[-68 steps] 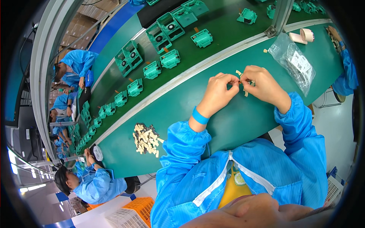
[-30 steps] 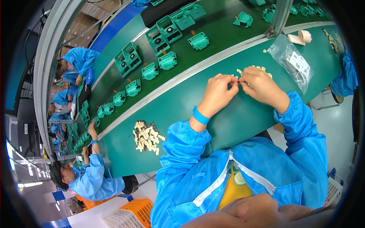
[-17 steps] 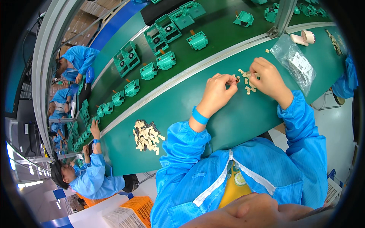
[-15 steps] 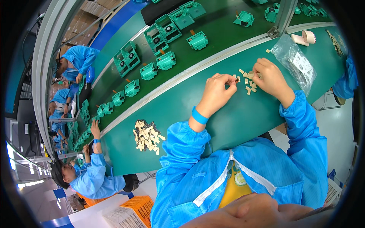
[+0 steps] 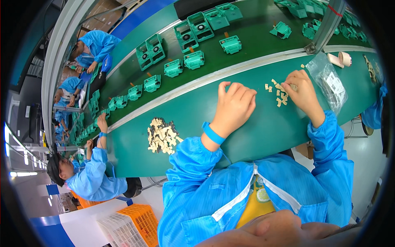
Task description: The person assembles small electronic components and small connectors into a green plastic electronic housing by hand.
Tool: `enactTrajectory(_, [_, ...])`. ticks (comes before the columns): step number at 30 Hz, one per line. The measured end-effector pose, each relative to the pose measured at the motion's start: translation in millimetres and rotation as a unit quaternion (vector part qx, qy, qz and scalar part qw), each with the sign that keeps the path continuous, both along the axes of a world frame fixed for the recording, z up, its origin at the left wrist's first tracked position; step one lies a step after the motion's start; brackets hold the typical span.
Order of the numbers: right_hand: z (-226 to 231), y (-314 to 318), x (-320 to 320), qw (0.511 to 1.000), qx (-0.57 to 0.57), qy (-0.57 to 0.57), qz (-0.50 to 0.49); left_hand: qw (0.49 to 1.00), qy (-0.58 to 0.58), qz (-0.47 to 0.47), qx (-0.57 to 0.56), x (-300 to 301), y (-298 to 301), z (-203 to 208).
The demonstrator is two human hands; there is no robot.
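Over the green tabletop (image 5: 247,140) I hold my left hand (image 5: 234,108) with the fingers bent inward; what its fingertips hold, if anything, is hidden. My right hand (image 5: 303,92) is at the small scatter of cream-coloured pieces (image 5: 282,99), its fingers pinched together. A pale bit shows near those fingertips, but whether it is gripped is unclear. To the left of my left forearm lies a larger heap of cream pieces (image 5: 163,138) mixed with dark ones. Just past my right hand rests a clear plastic bag (image 5: 329,80) with white printed labels.
Beyond a pale metal rail (image 5: 214,84), green plastic housings (image 5: 194,60) stand in rows on a green surface. A metal post (image 5: 329,26) rises at the back right, near a cream cylindrical part (image 5: 345,59). Co-workers in blue (image 5: 94,162) sit at left. An orange crate (image 5: 142,222) is below.
The view has shifted, so most of the table appears further right. My left hand has drawn left from the scatter; the small dark-and-cream piece at its fingertips no longer shows. My right hand stays by the scatter.
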State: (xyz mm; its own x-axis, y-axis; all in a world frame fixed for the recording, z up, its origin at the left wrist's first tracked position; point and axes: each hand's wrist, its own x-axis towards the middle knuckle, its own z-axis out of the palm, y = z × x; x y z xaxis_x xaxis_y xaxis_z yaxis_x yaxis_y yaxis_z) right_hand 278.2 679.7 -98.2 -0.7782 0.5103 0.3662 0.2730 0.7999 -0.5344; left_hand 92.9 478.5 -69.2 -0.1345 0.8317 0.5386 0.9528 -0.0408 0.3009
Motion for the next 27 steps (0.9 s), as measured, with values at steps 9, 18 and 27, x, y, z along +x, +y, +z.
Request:
enactTrajectory(9, [14.1,-45.7,-63.6,0.752,-0.646,-0.13,0.017,0.989,0.146,0.013,0.012,4.5,-20.4,-11.0])
enactTrajectory(18, [5.5,-5.9,-97.5,0.821,-0.535,-0.141,0.141,0.992,0.112,0.049,-0.021,1.2,-47.0,-20.3])
enactTrajectory(27, [-66.5,227.7,-124.5,0.971,-0.007,-0.137,-0.198,0.993,-0.058,-0.004,-0.1,6.5,-63.0,-28.8])
